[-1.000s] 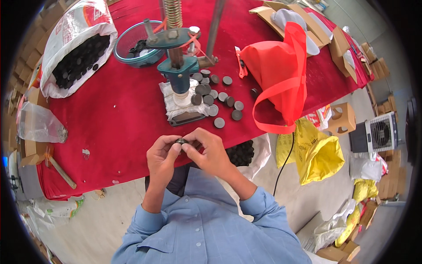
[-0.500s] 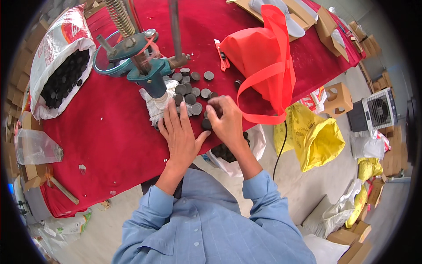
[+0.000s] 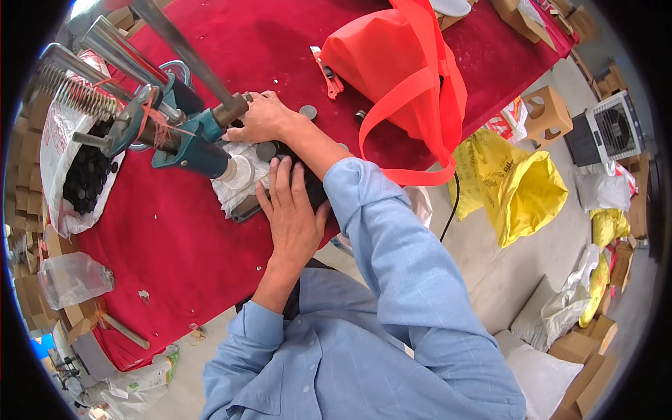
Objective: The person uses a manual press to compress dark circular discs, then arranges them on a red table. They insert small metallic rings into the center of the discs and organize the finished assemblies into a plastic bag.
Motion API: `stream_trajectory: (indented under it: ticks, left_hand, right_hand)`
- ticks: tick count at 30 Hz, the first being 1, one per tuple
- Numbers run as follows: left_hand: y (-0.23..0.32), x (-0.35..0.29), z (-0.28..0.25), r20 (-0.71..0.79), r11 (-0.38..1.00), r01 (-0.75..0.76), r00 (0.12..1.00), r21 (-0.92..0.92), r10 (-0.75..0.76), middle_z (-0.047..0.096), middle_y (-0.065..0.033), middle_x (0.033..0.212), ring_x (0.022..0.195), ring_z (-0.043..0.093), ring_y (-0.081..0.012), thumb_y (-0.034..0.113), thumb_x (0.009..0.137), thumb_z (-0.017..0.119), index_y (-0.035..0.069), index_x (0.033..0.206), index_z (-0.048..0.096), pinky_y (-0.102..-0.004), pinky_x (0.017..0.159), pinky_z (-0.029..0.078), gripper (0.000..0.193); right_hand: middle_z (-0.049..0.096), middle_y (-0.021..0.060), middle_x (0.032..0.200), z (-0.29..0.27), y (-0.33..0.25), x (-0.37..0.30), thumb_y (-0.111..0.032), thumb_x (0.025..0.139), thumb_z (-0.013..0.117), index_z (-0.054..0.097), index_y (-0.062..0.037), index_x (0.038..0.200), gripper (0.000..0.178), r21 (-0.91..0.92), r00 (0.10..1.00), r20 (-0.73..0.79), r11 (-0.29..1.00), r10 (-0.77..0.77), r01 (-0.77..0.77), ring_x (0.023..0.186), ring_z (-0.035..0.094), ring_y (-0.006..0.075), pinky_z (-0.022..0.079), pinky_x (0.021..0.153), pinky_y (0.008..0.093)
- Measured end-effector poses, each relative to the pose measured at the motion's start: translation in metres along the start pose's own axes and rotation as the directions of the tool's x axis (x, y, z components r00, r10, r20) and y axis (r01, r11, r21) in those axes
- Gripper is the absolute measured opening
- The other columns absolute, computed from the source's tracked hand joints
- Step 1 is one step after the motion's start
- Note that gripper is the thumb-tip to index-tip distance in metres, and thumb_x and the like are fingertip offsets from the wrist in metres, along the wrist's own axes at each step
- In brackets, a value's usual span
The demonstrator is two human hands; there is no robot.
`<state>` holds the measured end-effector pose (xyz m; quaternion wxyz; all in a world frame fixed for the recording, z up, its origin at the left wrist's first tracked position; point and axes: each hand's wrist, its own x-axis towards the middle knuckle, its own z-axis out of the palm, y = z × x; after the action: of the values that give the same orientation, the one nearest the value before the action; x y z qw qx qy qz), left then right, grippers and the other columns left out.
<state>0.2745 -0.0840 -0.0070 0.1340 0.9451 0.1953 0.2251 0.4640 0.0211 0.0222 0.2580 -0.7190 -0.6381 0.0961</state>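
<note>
A dark disc (image 3: 266, 150) sits at the fingertips of the left hand (image 3: 288, 210), near the white-wrapped base (image 3: 227, 196) of a teal bench press (image 3: 199, 133), as I look down through the head camera. The left hand lies palm down with its fingers extended and its thumb spread away, over a black patch that I cannot make out clearly; what is under the palm is hidden from me. The right hand (image 3: 264, 120) reaches past it to the lower end of the press's metal lever (image 3: 192, 59), fingers bent, and from my post I cannot tell whether it is clamped on anything. The two hands are apart, the right forearm angling up beside the left fingers. A grey disc (image 3: 308, 112) lies just past the right wrist on the red tablecloth (image 3: 182, 259).

To the left, beyond the press, I see a white sack (image 3: 54, 164) filled with black discs (image 3: 84, 185), and nearer the table's edge a clear plastic container (image 3: 73, 280) and a wooden handle (image 3: 126, 330). Up the table lie a red-handled cutter (image 3: 330, 78) and a bright red tote bag (image 3: 378, 49). Off to the right, a yellow bag (image 3: 525, 192) gapes below a cardboard carton (image 3: 547, 115), with a boxy fan unit (image 3: 616, 129) beyond.
</note>
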Motion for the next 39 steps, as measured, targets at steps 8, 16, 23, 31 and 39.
stream_trajectory:
  ticks: [8,16,23,31,39]
  left_hand:
    - [-0.001,0.000,0.002,-0.071,1.000,0.023,0.997,0.009,-0.022,0.026,-0.0249,0.169,0.160,0.026,-0.0415,0.030,0.088,0.085,0.000,0.161,0.029,-0.0684,0.126,0.013,0.097]
    - [-0.001,0.001,-0.001,0.027,0.999,0.021,0.999,0.034,-0.022,0.025,-0.0256,0.171,0.162,0.022,-0.0416,0.033,0.088,0.084,-0.003,0.160,0.033,-0.0673,0.127,0.012,0.095]
    - [-0.005,0.002,0.003,0.013,0.987,-0.115,0.993,-0.108,0.117,0.027,-0.0285,0.169,0.160,0.025,-0.0452,0.025,0.087,0.085,-0.008,0.155,0.040,-0.0583,0.128,0.025,0.089]
    - [-0.006,0.000,0.001,-0.001,0.968,-0.154,0.988,-0.199,0.157,0.016,-0.0316,0.171,0.161,0.018,-0.0500,0.024,0.087,0.086,-0.010,0.162,0.023,-0.0573,0.131,0.023,0.104]
    - [0.009,0.001,0.010,-0.053,0.970,-0.013,0.999,-0.244,0.000,0.011,-0.0377,0.170,0.160,0.014,-0.0539,0.037,0.078,0.093,-0.009,0.164,0.015,-0.0598,0.129,0.021,0.125]
  right_hand:
    - [0.075,0.0115,0.116,0.001,0.026,-0.046,-0.040,0.093,0.072,0.082,-0.0072,0.104,0.036,0.127,0.976,-0.177,0.980,-0.127,0.150,0.114,0.068,0.0335,0.053,0.098,0.0494]
    - [0.076,0.0124,0.111,-0.052,0.018,-0.123,-0.022,0.092,0.073,0.081,-0.0056,0.095,0.018,0.090,0.919,-0.382,0.986,-0.099,0.143,0.113,0.069,0.0328,0.054,0.097,0.0476]
    - [0.069,0.0231,0.130,-0.030,0.045,-0.162,-0.019,0.096,0.072,0.073,-0.0003,0.123,0.032,0.207,0.836,-0.504,0.970,0.217,-0.128,0.123,0.064,0.0397,0.048,0.108,0.0477]
    - [0.058,0.0209,0.152,-0.022,0.039,-0.135,-0.036,0.094,0.074,0.069,-0.0110,0.139,0.051,0.014,0.930,-0.366,0.999,0.037,-0.034,0.139,0.053,0.0399,0.041,0.116,0.0562]
    - [0.062,0.0091,0.150,-0.025,0.042,-0.138,-0.034,0.097,0.067,0.076,-0.0164,0.128,0.036,-0.034,0.991,-0.129,0.999,-0.039,0.035,0.139,0.054,0.0323,0.040,0.114,0.0520]
